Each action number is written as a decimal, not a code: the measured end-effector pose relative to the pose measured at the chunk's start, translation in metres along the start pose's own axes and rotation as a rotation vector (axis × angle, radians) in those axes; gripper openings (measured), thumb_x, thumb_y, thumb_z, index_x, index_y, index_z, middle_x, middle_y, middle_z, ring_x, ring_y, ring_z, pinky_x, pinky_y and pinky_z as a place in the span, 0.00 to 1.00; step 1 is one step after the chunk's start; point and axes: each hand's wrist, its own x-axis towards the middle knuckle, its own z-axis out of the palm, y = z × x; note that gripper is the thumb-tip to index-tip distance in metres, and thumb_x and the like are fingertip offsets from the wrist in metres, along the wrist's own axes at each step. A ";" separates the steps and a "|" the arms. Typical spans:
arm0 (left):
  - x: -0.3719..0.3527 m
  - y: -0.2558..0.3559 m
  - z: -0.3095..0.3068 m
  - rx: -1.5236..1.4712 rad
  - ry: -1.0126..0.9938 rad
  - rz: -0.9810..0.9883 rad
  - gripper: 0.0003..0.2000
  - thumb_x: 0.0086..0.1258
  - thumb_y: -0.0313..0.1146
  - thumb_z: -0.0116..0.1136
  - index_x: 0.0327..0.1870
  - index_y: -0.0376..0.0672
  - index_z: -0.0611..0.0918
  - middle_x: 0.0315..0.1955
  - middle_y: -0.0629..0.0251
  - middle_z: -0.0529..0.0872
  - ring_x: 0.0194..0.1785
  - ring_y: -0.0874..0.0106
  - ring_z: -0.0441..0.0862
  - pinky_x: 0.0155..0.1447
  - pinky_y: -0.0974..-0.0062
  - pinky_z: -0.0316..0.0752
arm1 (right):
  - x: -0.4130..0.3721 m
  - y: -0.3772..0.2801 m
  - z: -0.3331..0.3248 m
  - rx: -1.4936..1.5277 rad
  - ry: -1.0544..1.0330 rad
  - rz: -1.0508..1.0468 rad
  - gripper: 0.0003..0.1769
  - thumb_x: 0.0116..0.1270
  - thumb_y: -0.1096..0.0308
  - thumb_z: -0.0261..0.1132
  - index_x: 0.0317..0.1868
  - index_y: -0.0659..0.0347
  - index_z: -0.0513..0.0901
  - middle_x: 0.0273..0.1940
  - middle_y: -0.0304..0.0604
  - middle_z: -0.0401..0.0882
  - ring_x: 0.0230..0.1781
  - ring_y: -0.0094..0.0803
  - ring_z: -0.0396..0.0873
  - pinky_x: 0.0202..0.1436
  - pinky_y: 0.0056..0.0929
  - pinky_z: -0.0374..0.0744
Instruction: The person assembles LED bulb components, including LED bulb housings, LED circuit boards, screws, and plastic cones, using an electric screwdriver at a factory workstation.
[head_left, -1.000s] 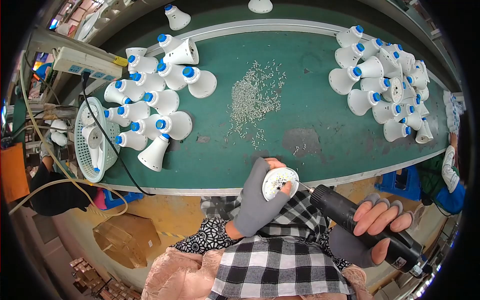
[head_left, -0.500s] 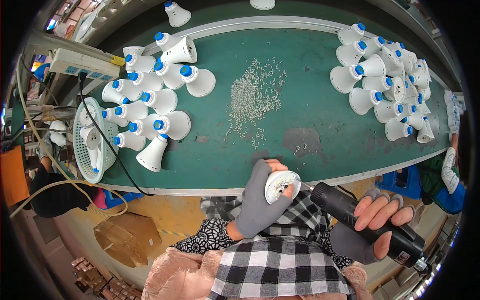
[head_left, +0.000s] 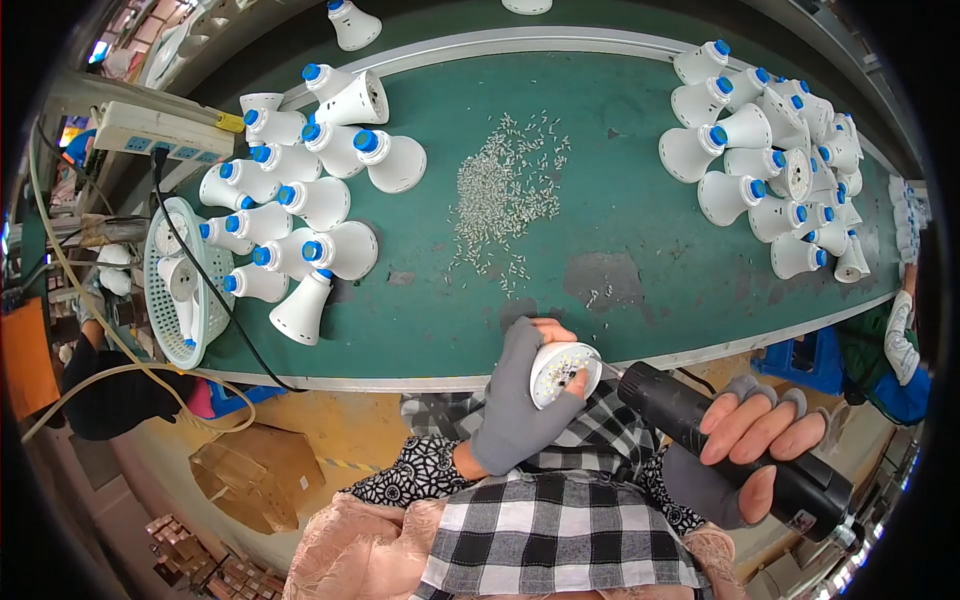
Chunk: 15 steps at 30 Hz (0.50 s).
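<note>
My left hand (head_left: pixel 527 405), in a grey fingerless glove, grips a white LED bulb (head_left: pixel 562 374) near the table's front edge. The bulb's open face with its LED board is turned toward the right, and my thumb presses on the board. My right hand (head_left: pixel 745 455), gloved the same way, is wrapped round a black electric screwdriver (head_left: pixel 668 405). Its bit points left and reaches the rim of the board; whether a screw sits under the tip is too small to tell. Small screws (head_left: pixel 495 195) lie heaped in the middle of the green table (head_left: pixel 440 310).
White bulb housings with blue caps (head_left: pixel 320 200) stand grouped at the left, and more bulbs (head_left: pixel 760 150) crowd the right. A pale basket (head_left: pixel 208 312) holds several parts beside a power strip (head_left: pixel 160 133) and a black cable. A cardboard box (head_left: pixel 258 478) sits on the floor.
The screwdriver has shifted very slightly left and up, toward the bulb. My left hand and the bulb stay nearly where they were. The whole view has moved a little.
</note>
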 end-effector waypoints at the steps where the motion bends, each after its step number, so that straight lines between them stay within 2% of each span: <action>1: 0.000 -0.001 0.000 -0.006 -0.007 -0.005 0.17 0.59 0.25 0.62 0.50 0.36 0.74 0.46 0.59 0.74 0.48 0.71 0.75 0.53 0.76 0.72 | -0.001 0.001 0.002 0.017 -0.013 -0.004 0.23 0.60 0.68 0.71 0.41 0.55 0.61 0.29 0.41 0.72 0.22 0.33 0.77 0.36 0.37 0.78; 5: -0.001 -0.002 0.000 -0.039 -0.012 -0.036 0.17 0.60 0.25 0.62 0.50 0.37 0.74 0.47 0.60 0.74 0.49 0.72 0.75 0.53 0.76 0.71 | 0.005 -0.002 0.004 -0.031 -0.105 0.051 0.21 0.60 0.69 0.71 0.40 0.57 0.62 0.29 0.43 0.74 0.22 0.33 0.77 0.37 0.39 0.78; 9: 0.000 -0.002 0.000 -0.061 0.007 -0.034 0.16 0.60 0.26 0.61 0.49 0.37 0.74 0.46 0.60 0.74 0.48 0.72 0.75 0.53 0.75 0.72 | 0.011 0.001 0.001 -0.002 -0.156 0.076 0.19 0.60 0.70 0.69 0.40 0.55 0.63 0.26 0.39 0.70 0.21 0.31 0.76 0.37 0.36 0.77; 12: 0.000 0.000 0.000 -0.090 0.012 -0.067 0.16 0.60 0.26 0.62 0.48 0.37 0.74 0.46 0.58 0.75 0.48 0.71 0.75 0.53 0.74 0.72 | 0.009 -0.005 0.005 -0.020 -0.135 0.103 0.21 0.58 0.73 0.71 0.40 0.56 0.63 0.28 0.43 0.75 0.23 0.33 0.78 0.38 0.39 0.78; 15: 0.000 0.003 0.001 -0.118 0.013 -0.092 0.16 0.60 0.26 0.63 0.48 0.37 0.74 0.45 0.60 0.75 0.47 0.72 0.75 0.52 0.76 0.72 | 0.010 0.000 -0.005 -0.037 -0.349 0.074 0.22 0.58 0.73 0.71 0.42 0.56 0.63 0.30 0.43 0.75 0.25 0.34 0.78 0.41 0.39 0.77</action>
